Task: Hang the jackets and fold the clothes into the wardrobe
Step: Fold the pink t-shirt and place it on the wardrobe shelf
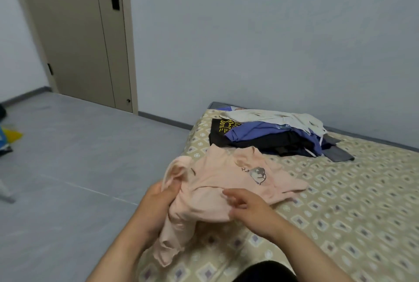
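A pale pink top with a small animal print lies crumpled at the near left corner of the patterned mattress. My left hand grips a bunched part of it at its left side, where one sleeve hangs down over the bed edge. My right hand pinches the pink cloth near its middle, fingers curled on the fabric. Behind it sits a pile of clothes: a white garment on top, a blue one, and black ones with a yellow print.
A beige door stands shut at the back left, with grey floor in front of it. Coloured items lie at the left edge. A grey cloth lies beside the pile. The wall runs behind the bed.
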Tool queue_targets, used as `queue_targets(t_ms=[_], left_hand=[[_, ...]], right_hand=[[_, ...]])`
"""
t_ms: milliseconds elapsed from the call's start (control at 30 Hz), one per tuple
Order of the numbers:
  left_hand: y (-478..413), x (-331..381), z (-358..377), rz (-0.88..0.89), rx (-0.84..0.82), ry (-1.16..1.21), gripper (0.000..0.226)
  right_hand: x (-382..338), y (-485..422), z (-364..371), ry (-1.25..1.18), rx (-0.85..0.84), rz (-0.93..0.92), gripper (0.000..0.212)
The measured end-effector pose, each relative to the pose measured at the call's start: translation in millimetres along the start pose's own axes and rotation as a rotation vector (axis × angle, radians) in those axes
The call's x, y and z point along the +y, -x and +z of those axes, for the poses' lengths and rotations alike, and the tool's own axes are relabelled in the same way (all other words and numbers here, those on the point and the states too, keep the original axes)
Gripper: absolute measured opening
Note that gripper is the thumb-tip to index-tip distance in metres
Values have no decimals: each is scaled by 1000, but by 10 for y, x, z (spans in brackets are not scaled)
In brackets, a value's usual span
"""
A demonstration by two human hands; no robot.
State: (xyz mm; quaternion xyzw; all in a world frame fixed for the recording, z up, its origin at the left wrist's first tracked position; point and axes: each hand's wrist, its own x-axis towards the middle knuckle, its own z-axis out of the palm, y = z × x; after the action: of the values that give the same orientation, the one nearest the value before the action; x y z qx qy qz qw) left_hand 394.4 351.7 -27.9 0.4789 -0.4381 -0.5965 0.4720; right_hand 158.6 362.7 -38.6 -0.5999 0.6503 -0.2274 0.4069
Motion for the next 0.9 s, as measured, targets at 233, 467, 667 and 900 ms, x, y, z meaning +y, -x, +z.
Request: queue_targets(t_ms=[233,467,667,900], left_hand=[[198,-176,-736,-87,308,307,22],[144,-746,-802,-188,410,-531,13],[-26,-1326,-586,-83,162,-990,76],[-44,-1585,-366,-118,-100,-1242,90]], right_hand=[[595,20,587,473,-297,59,65],[835,-319,435,366,-61,99,50],[1135,-691,4,184,214,421,77],[1439,-851,90,-183,254,535,41]])
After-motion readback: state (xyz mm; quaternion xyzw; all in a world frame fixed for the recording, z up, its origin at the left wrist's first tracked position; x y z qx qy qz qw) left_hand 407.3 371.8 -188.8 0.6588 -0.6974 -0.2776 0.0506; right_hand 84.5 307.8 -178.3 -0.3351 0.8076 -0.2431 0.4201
